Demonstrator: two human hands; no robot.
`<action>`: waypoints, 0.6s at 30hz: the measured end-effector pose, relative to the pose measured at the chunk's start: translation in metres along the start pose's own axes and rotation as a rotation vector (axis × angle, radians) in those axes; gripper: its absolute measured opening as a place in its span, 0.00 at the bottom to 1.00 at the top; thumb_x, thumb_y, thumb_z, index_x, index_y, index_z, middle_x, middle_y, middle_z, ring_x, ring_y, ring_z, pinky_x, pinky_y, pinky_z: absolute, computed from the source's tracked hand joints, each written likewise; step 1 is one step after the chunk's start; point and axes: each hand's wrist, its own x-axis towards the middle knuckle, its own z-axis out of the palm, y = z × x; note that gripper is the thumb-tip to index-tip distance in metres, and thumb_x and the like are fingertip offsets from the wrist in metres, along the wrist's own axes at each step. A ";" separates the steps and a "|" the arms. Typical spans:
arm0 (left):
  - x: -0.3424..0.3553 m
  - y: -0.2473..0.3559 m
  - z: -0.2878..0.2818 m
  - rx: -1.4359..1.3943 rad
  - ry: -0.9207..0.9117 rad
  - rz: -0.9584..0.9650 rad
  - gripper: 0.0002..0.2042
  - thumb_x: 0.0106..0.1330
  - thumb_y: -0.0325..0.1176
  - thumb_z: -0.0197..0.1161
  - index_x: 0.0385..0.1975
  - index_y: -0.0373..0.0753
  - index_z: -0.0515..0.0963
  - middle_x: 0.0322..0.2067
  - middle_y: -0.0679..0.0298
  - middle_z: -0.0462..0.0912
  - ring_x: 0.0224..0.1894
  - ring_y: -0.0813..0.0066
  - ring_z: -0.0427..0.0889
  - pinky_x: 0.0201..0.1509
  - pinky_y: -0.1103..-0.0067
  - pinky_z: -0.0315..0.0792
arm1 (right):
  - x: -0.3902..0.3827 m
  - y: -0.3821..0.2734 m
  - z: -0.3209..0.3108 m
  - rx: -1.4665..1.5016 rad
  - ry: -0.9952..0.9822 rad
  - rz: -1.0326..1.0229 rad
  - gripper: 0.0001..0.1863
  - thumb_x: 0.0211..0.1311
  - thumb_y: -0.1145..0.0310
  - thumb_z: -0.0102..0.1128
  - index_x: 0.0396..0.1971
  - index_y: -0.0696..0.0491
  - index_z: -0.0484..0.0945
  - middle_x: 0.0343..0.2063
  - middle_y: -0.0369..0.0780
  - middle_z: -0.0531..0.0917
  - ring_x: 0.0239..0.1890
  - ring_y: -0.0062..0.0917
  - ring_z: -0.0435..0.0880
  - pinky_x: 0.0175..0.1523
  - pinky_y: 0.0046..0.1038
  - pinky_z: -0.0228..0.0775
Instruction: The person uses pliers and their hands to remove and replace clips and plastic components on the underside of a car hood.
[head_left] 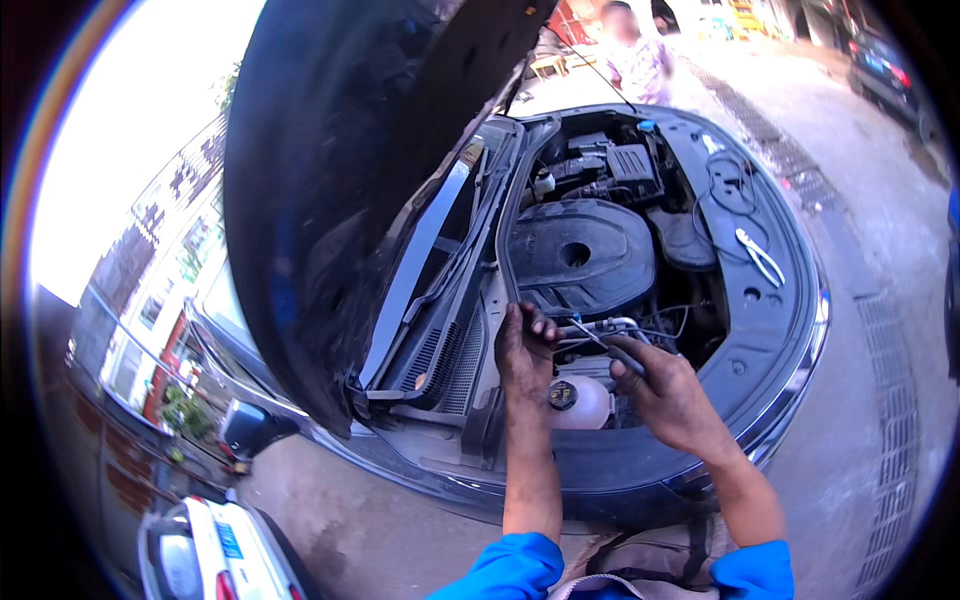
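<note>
My right hand is closed round a slim, dark rod-shaped tool whose thin end points up and left toward my other hand. Its exact kind is hard to make out. My left hand is raised beside that end, palm turned inward, with half-curled fingers apart and nothing visible in them. Both hands are over the engine bay of a dark car, near metal pipes. Below and between my wrists is a pale fluid reservoir with a black cap. A black engine cover lies just beyond my hands.
The raised bonnet looms at the left. Pliers with pale handles and a looped black cable lie on the front panel. A person is beyond the car. A white vehicle is at the lower left.
</note>
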 end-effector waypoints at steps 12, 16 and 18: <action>0.001 0.033 -0.008 0.249 0.366 0.271 0.10 0.73 0.36 0.54 0.48 0.41 0.73 0.24 0.70 0.69 0.27 0.79 0.70 0.34 0.79 0.69 | -0.002 0.112 -0.069 0.310 -0.173 0.051 0.16 0.67 0.69 0.56 0.51 0.63 0.75 0.38 0.54 0.82 0.43 0.46 0.83 0.46 0.37 0.74; 0.014 0.052 0.047 0.639 0.478 0.635 0.25 0.73 0.37 0.53 0.68 0.44 0.57 0.29 0.64 0.72 0.27 0.73 0.72 0.34 0.74 0.73 | -0.013 0.168 -0.090 0.339 -0.243 0.121 0.15 0.67 0.70 0.57 0.49 0.62 0.75 0.34 0.52 0.81 0.37 0.43 0.83 0.43 0.37 0.74; 0.020 0.063 0.077 0.899 0.514 0.747 0.33 0.74 0.41 0.53 0.74 0.48 0.45 0.30 0.63 0.73 0.25 0.74 0.73 0.30 0.76 0.74 | -0.015 0.186 -0.087 0.379 -0.271 0.188 0.15 0.67 0.70 0.57 0.49 0.62 0.75 0.33 0.51 0.81 0.34 0.42 0.83 0.41 0.36 0.74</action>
